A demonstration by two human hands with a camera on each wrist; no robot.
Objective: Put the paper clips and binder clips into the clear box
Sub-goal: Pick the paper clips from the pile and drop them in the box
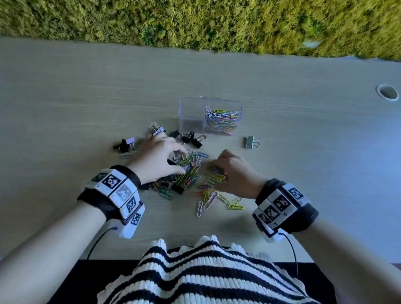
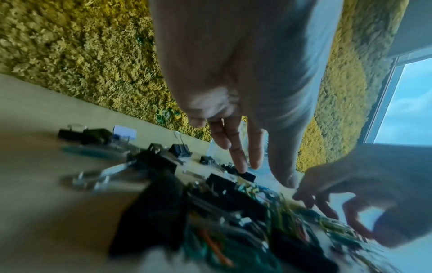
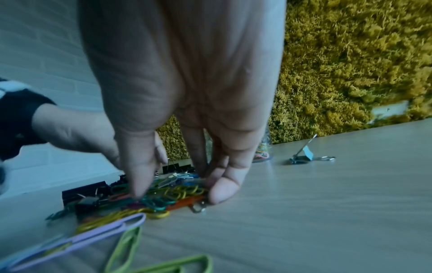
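Observation:
The clear box (image 1: 188, 116) stands at mid-table, with colourful paper clips in its right compartment. In front of it lies a mixed pile of paper clips (image 1: 189, 173) and black binder clips (image 1: 190, 137). My left hand (image 1: 179, 160) reaches down into the pile's left side with nearly straight fingers (image 2: 240, 158); one tip touches a black binder clip (image 2: 246, 176). My right hand (image 1: 220, 172) is curled over the pile's right side, and its thumb and fingers (image 3: 222, 192) pinch a bunch of paper clips (image 3: 173, 195) against the table.
A silver binder clip (image 1: 252, 141) lies alone to the right of the box. More black binder clips (image 1: 124, 146) sit to the left. Loose paper clips (image 1: 218, 202) lie nearer my body. A moss wall (image 1: 249, 5) borders the table's far edge, and a cable hole (image 1: 387, 92) sits far right.

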